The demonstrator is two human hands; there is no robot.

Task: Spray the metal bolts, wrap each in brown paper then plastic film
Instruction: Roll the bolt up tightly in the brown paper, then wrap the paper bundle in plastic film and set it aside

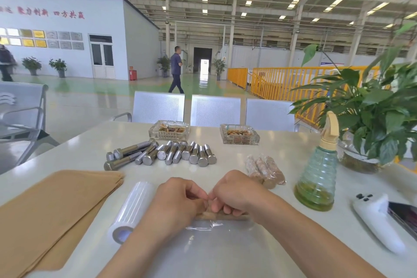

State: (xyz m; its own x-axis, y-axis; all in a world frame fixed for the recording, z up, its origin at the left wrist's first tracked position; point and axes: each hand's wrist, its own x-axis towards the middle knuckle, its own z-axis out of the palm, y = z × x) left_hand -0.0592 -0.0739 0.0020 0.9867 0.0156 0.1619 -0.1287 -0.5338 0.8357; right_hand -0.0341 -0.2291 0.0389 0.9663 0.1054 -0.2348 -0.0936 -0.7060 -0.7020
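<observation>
Head view, both hands point(204, 201) pinching paper-wrapped bolt point(222, 216) on plastic film point(216, 239), film roll point(132, 211) left, spray bottle point(317, 176) right

A paper-wrapped bolt point(222, 216), a short brown bundle, lies crosswise on the near part of the white counter point(282, 151), resting on the far edge of a clear sheet of plastic film point(216, 239) spread flat toward the viewer. The left hand point(180, 201) and right hand point(237, 194) pinch it from above, mostly covering it.

Bare steel hex bolts point(171, 152) lie in a loose row farther back. Three finished film-wrapped bundles point(265, 170) lie side by side to the right. A white roll of plastic film point(130, 212) lies at left, just beside a stack of brown paper sheets point(56, 210). A green-tinted clear spray bottle point(318, 178) stands upright at right.
</observation>
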